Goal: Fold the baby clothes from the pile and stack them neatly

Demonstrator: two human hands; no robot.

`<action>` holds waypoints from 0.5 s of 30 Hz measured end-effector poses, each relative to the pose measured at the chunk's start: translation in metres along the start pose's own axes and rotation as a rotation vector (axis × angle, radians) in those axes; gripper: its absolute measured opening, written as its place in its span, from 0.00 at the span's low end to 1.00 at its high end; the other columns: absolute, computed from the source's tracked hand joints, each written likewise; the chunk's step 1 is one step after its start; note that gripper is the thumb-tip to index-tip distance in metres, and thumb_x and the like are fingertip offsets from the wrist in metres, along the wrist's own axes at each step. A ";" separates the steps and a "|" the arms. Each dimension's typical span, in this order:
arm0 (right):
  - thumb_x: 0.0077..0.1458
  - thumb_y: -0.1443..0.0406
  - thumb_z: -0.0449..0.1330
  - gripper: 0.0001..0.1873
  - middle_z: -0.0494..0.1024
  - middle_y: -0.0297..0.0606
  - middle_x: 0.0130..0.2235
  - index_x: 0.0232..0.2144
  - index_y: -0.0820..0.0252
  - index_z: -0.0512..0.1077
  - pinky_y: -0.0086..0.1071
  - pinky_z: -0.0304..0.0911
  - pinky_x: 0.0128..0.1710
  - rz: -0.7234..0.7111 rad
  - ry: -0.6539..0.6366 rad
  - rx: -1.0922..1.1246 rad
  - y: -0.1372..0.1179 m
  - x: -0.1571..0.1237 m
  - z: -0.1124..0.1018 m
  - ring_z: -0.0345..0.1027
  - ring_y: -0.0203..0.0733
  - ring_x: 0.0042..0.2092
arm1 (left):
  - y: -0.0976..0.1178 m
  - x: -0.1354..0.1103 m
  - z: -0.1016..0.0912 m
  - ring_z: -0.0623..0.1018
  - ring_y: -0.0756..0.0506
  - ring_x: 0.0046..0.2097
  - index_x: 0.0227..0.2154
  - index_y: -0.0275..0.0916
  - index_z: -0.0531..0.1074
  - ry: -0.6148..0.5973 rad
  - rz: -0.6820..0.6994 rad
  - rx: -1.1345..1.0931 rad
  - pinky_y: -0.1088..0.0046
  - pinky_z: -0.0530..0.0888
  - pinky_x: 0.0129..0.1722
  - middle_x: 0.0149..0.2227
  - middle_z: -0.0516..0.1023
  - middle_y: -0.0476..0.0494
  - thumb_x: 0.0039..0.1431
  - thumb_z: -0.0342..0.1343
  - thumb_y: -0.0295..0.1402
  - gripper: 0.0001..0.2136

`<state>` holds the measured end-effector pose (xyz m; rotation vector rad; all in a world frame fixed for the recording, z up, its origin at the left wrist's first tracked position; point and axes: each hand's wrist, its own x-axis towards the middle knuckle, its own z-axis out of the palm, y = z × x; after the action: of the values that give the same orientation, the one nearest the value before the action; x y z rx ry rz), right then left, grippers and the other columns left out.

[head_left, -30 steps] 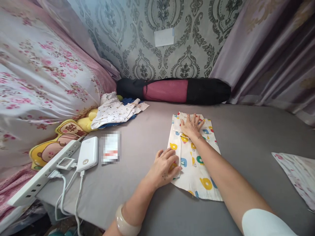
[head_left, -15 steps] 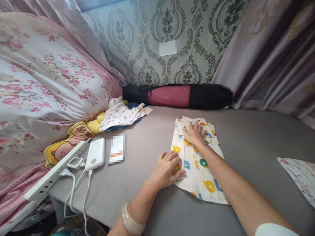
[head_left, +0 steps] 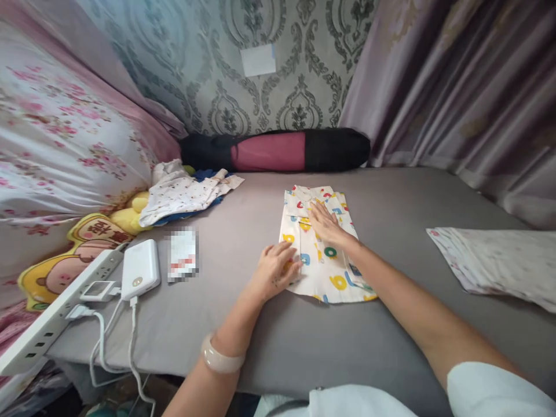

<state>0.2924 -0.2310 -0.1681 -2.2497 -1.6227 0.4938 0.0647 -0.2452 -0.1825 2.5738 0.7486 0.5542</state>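
A white shirt with a colourful letter-like print (head_left: 319,275) lies folded lengthwise on the grey surface in front of me. My right hand (head_left: 326,225) rests on its upper middle, palm down with the fingers stretched and close together. At the shirt's left edge, my left hand (head_left: 278,266) touches the cloth with its fingers apart and slightly bent. Neither hand grips the fabric. A pale bangle (head_left: 221,354) circles my left wrist.
At left are a power strip (head_left: 56,315), a white power bank (head_left: 139,269) with cables, a blurred packet (head_left: 183,255), a yellow plush (head_left: 56,272) and piled clothes (head_left: 178,194). Folded floral cloth (head_left: 499,260) lies right. A black-and-pink bag (head_left: 269,152) lines the wall.
My view has shifted, showing more of the floral cloth at right. My right hand has slid a little towards me over the shirt, its fingers closer together. The left stays at the edge.
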 end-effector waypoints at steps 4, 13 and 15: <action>0.66 0.52 0.32 0.36 0.39 0.44 0.71 0.69 0.66 0.44 0.50 0.29 0.68 -0.001 0.003 -0.090 0.027 -0.055 -0.010 0.28 0.45 0.71 | 0.005 -0.001 0.002 0.64 0.41 0.65 0.53 0.39 0.69 0.015 0.037 0.039 0.56 0.60 0.62 0.61 0.67 0.35 0.68 0.45 0.41 0.18; 0.65 0.56 0.37 0.35 0.42 0.48 0.70 0.67 0.72 0.49 0.50 0.33 0.68 -0.053 0.087 -0.309 0.041 -0.108 0.025 0.33 0.48 0.71 | 0.004 -0.003 0.021 0.52 0.39 0.69 0.65 0.35 0.55 -0.250 0.040 0.154 0.52 0.50 0.67 0.68 0.53 0.34 0.68 0.38 0.50 0.30; 0.66 0.55 0.38 0.35 0.42 0.48 0.70 0.67 0.71 0.49 0.51 0.32 0.68 -0.054 0.076 -0.267 0.042 -0.106 0.024 0.33 0.48 0.71 | 0.004 -0.002 0.020 0.52 0.40 0.69 0.64 0.37 0.56 -0.264 0.033 0.139 0.52 0.50 0.68 0.68 0.54 0.35 0.68 0.39 0.50 0.29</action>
<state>0.2851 -0.3433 -0.1989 -2.3699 -1.7962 0.1832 0.0742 -0.2548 -0.1984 2.7183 0.6752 0.1707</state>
